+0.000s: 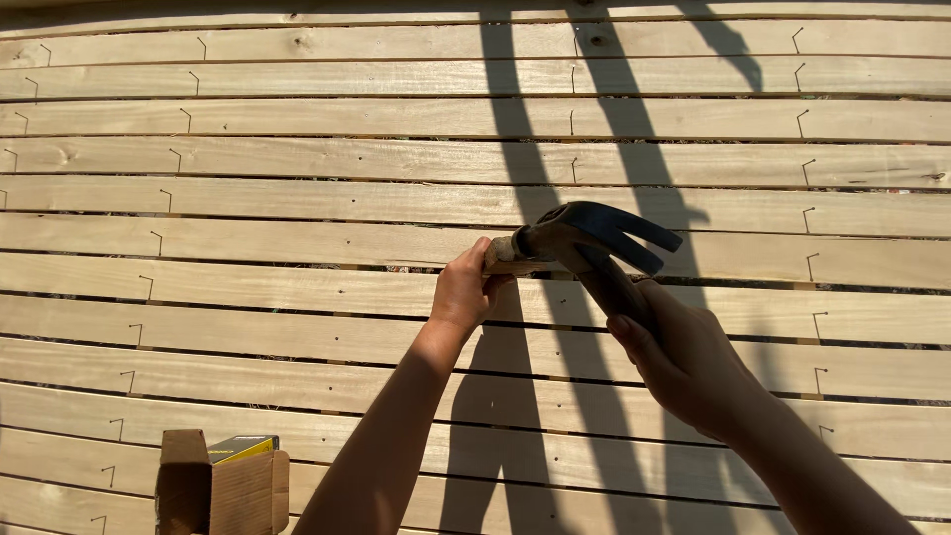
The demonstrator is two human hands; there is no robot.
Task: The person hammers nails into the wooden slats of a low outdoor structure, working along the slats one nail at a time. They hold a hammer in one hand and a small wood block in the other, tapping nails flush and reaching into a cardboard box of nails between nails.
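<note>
Clenched around the brown wooden handle, the right hand [693, 362] held a dark steel claw hammer [589, 238] with its head against the pale wooden slats [297, 203], claw pointing right. The left hand [464, 289] pinched something at the hammer's face, too small to make out, perhaps a nail. Judging by the work, many slats already carried driven nail heads in a column near the middle, while bent, half-set nails stood in columns to the left and right, so much fixing seemed left. An open brown cardboard box [223, 485] sat lower left.
</note>
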